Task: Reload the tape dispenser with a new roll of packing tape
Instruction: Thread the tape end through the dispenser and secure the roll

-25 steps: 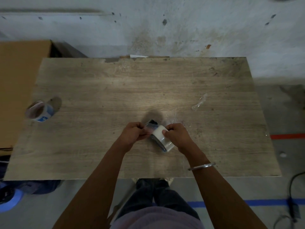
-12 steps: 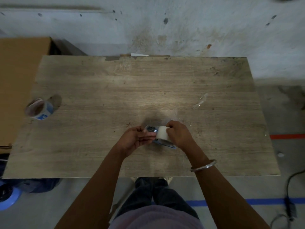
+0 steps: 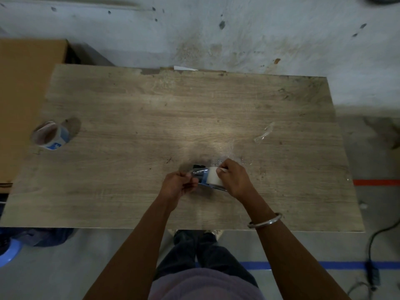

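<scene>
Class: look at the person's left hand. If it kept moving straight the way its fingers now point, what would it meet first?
Probably the tape dispenser, which the left hand already pinches at its near end; just beyond sits the new tape roll, gripped by the right hand.

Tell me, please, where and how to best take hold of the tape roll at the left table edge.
Grip the tape roll from above, fingers across its curved outer band. It seems to lie tilted, hollow core opening toward the table's left edge, so the band is the free, graspable part.

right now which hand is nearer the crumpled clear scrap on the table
Right. The right hand is below and left of the clear scrap; the left hand is farther left, beyond the tape roll.
</scene>
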{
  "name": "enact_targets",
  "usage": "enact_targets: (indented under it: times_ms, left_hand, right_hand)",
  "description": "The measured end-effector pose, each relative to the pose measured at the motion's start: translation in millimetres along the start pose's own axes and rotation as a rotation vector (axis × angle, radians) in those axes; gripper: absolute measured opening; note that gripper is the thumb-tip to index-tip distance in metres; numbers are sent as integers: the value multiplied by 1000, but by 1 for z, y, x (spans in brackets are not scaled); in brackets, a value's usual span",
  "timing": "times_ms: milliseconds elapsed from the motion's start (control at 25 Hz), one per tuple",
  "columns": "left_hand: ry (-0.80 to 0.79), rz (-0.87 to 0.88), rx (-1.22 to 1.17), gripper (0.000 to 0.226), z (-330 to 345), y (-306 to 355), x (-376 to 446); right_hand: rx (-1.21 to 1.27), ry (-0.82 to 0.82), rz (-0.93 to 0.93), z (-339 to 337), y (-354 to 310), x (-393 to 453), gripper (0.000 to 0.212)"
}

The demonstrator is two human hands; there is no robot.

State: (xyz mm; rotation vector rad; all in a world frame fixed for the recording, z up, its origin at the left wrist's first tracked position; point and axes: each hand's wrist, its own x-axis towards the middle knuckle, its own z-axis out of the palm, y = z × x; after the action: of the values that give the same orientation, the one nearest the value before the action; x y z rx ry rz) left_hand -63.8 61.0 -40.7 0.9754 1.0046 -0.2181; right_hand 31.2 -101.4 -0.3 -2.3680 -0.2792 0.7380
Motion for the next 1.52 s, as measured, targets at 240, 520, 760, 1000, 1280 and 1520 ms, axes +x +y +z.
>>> enact_targets:
  times_ms: [240, 520, 760, 1000, 1280, 1520]
  left_hand:
    - [-26, 110, 193, 12, -19, 15, 9]
    - [-78, 146, 176, 19, -10, 12, 10]
    - [-38, 205, 216, 14, -2, 26, 13]
    - [-142, 85, 83, 21, -12, 31, 13]
    - [-293, -5, -249, 39, -1, 13, -2]
    - [-315, -16, -211, 60, 14, 6, -3]
  right_hand:
    - [7, -43, -20, -18, 9, 1, 12]
    - [-163, -31, -197, -6, 4, 5, 24]
    - [-285, -34, -58, -2, -6, 18, 22]
    - [-317, -157, 20, 4, -12, 35, 23]
    - [-122, -152, -12, -1, -4, 32, 13]
    - [-174, -54, 35, 0, -1, 29, 41]
